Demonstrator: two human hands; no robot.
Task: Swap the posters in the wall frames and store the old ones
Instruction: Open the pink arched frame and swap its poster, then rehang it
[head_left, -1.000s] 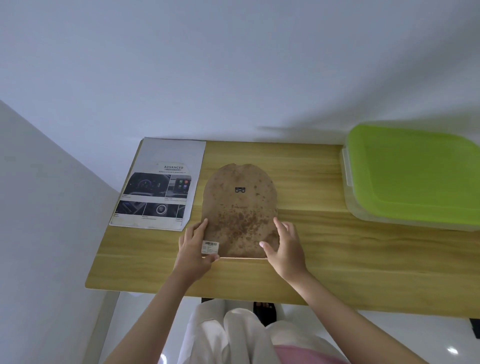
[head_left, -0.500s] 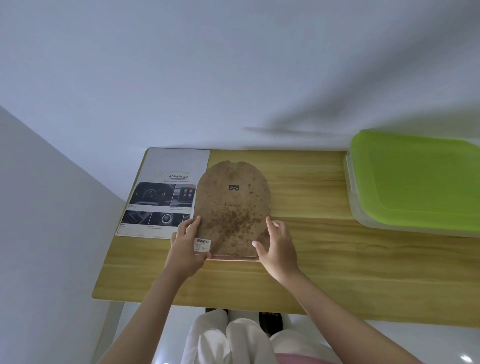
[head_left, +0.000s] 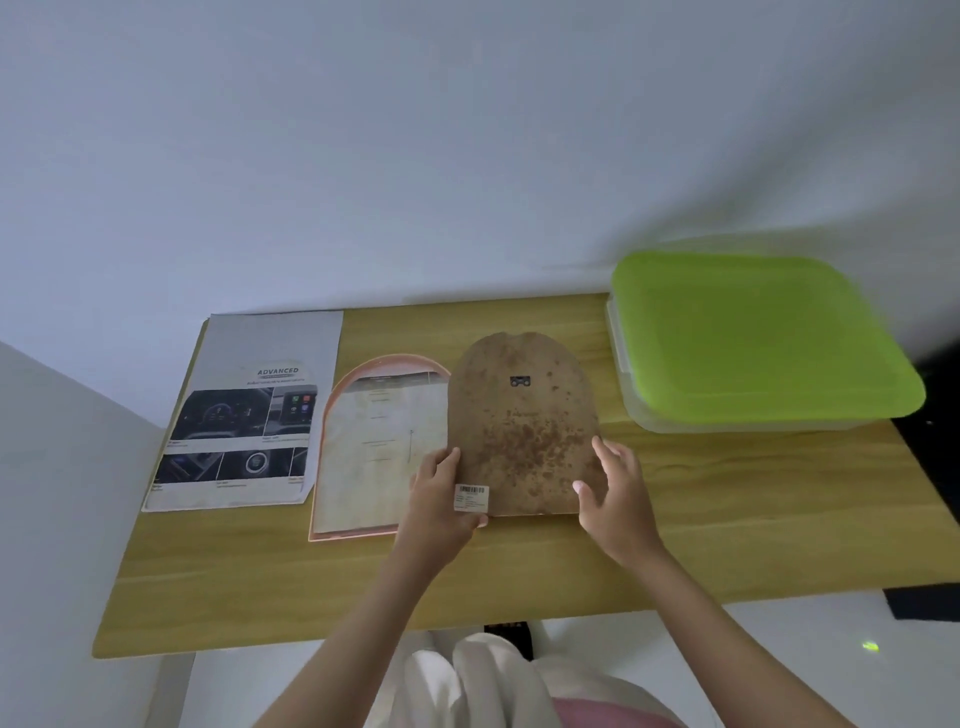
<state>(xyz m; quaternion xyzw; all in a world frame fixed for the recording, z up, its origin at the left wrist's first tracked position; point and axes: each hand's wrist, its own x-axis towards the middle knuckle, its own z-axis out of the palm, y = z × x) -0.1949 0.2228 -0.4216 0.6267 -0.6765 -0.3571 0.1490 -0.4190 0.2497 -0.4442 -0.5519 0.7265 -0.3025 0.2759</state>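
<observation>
A brown arched backing board (head_left: 522, 426), spotted and with a small hanger and a barcode sticker, lies over the middle of the wooden table (head_left: 727, 519). My left hand (head_left: 441, 501) grips its lower left corner. My right hand (head_left: 615, 488) holds its lower right edge with the fingers spread. To the left lies the pink arched frame (head_left: 332, 415) face down, with the pale back of a poster (head_left: 374, 452) showing inside it. A printed car poster (head_left: 244, 415) headed "ADVANCED" lies flat at the table's left end.
A clear plastic box with a green lid (head_left: 753, 338) stands at the back right of the table. A white wall runs behind the table and another on the left. My lap shows below the front edge.
Both hands have lifted the backing board off the frame and carried it to the right. The pink frame and the poster's back are now uncovered beside the car poster.
</observation>
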